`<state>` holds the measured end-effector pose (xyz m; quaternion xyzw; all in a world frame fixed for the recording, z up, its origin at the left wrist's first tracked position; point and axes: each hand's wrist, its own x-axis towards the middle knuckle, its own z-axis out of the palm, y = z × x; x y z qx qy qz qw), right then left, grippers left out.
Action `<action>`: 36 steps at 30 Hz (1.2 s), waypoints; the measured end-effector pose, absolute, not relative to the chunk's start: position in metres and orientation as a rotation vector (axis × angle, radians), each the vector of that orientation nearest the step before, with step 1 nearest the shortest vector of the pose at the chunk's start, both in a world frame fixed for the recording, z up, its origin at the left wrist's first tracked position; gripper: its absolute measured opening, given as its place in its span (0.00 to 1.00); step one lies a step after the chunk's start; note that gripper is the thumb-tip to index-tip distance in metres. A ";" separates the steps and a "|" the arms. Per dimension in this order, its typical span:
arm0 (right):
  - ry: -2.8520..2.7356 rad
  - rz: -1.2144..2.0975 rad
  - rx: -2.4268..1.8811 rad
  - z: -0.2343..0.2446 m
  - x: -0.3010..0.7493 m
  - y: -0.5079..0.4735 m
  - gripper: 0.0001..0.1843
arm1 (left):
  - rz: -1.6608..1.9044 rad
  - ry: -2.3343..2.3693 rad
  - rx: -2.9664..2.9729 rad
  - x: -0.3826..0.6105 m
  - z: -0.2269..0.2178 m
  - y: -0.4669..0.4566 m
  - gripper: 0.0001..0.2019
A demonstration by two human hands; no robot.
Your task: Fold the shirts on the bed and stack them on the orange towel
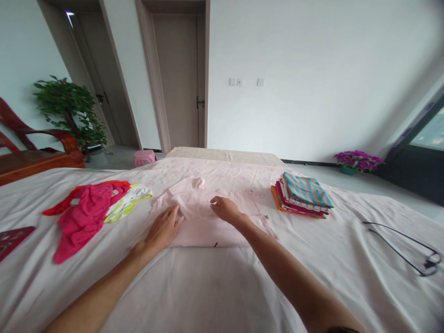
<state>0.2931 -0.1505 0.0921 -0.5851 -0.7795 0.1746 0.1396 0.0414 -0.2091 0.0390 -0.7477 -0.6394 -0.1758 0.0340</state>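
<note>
A pale pink garment, perhaps a shirt, lies partly folded on the cloth in front of me. A bunched end of it rises at its far side, and a small dark mark shows near its front edge. My left hand rests on the garment's left part, fingers stretched out and slightly spread. Over its middle is my right hand, its fingers loosely bent and a little apart, with nothing visible between them. Whether the right fingertips touch the fabric is hard to see.
Crumpled pink, red and white-yellow clothes lie at left, beside a dark red flat item. A folded stack of clothes sits at right, with eyeglasses farther right. Beyond stand a pink stool and a wooden chair.
</note>
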 end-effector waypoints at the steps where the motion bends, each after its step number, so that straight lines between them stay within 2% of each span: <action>1: -2.239 0.510 -1.720 0.089 0.280 -0.144 0.20 | -0.565 -1.933 -2.275 0.039 0.030 -0.207 0.27; 6: -2.174 0.571 -1.784 0.076 0.231 -0.127 0.28 | -0.537 -1.849 -2.213 0.030 0.008 -0.206 0.30; 11: -2.098 0.571 -1.755 0.066 0.225 -0.125 0.24 | -0.442 -1.892 -2.168 0.032 0.009 -0.208 0.31; 17: -2.135 0.347 -1.784 0.066 0.243 -0.133 0.21 | -0.303 -2.037 -2.108 0.038 0.018 -0.214 0.29; 21: -2.302 0.053 -1.515 0.067 0.243 -0.153 0.23 | -0.264 -2.088 -2.105 0.040 0.022 -0.215 0.30; 25: -2.597 0.061 -1.207 0.054 0.252 -0.172 0.29 | -0.261 -2.103 -2.106 0.039 0.022 -0.215 0.30; 31: -2.659 0.100 -1.444 0.047 0.294 -0.167 0.33 | -0.225 -2.094 -2.133 0.020 0.025 -0.230 0.30; 36: -2.513 -0.038 -1.557 0.053 0.310 -0.197 0.35 | -0.182 -2.132 -2.085 0.003 0.023 -0.243 0.30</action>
